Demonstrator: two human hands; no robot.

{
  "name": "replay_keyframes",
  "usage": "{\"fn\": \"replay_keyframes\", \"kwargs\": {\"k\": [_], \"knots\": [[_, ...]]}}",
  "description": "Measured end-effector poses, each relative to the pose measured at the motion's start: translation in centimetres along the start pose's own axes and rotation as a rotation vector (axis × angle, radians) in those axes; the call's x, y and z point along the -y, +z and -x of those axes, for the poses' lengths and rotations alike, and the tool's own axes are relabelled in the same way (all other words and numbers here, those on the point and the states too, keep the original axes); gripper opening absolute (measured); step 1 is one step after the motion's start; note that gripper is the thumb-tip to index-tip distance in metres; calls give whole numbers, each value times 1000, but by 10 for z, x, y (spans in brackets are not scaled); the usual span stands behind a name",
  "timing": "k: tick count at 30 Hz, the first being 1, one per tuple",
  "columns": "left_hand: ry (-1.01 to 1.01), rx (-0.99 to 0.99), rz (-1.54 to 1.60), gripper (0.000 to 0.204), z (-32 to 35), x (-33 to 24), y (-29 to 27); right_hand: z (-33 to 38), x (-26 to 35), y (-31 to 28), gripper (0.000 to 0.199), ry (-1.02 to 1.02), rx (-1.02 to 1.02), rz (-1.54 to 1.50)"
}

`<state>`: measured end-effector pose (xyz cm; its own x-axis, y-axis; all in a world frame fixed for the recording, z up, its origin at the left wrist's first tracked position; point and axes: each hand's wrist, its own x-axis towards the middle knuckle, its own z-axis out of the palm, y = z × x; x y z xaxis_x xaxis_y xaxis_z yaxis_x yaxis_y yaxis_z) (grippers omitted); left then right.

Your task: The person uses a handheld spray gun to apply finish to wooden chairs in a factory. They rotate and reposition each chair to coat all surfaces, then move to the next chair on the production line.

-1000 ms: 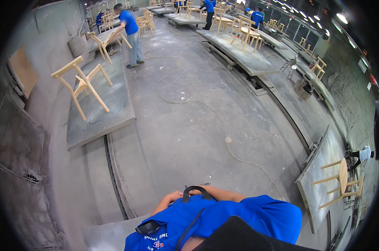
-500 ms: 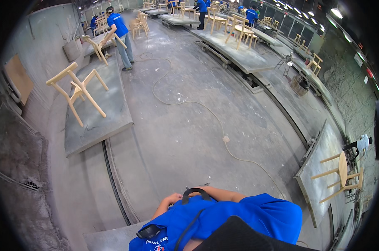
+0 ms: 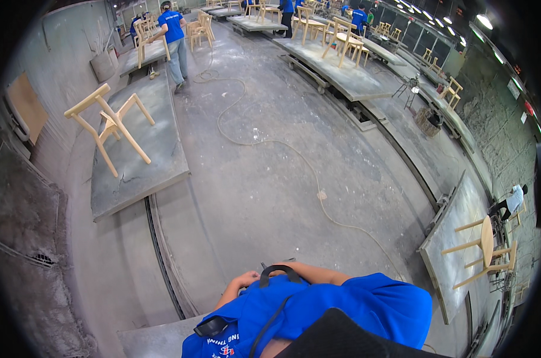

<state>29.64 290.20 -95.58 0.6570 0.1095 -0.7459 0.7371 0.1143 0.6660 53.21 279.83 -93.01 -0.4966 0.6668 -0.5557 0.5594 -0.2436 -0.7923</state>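
Large workshop hall, dusty concrete floor (image 3: 264, 179), a rail track curving across it, rows of low grey platforms running toward the back.

Left: an unfinished wooden chair (image 3: 110, 126) is lying tipped on a grey platform (image 3: 140, 179), legs pointing up and sideways. Further back, a co-worker in a blue shirt (image 3: 173, 37) is standing at another chair.

Centre: a pale hose (image 3: 270, 142) is snaking over the floor toward the person's chest. At the lower edge the person's blue shirt is filling the view. The left hand (image 3: 244, 279) is lying just beside a black curved handle (image 3: 280, 271) held close to the body; whether it is closed on it or open I cannot tell. The right forearm is reaching in behind the handle; the right hand itself is hidden, state not readable. A counter edge (image 3: 157, 337) is showing at lower left.

Right: a second chair (image 3: 484, 252) is lying on its side on a tilted platform.

Judgement: a hand tool is being carried or readied; the next move likely calls for bringing it to a workpiece with the hose kept slack.
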Motion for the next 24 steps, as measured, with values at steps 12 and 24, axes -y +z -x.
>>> {"fn": "replay_keyframes", "kwargs": {"k": [12, 24], "knots": [[-74, 146, 78, 46, -7, -3, -8, -3, 1, -20, 48, -72, 53, 0], [-163, 107, -53, 51, 21, -31, -7, -5, 0, -15, 48, -67, 25, 8]]}}
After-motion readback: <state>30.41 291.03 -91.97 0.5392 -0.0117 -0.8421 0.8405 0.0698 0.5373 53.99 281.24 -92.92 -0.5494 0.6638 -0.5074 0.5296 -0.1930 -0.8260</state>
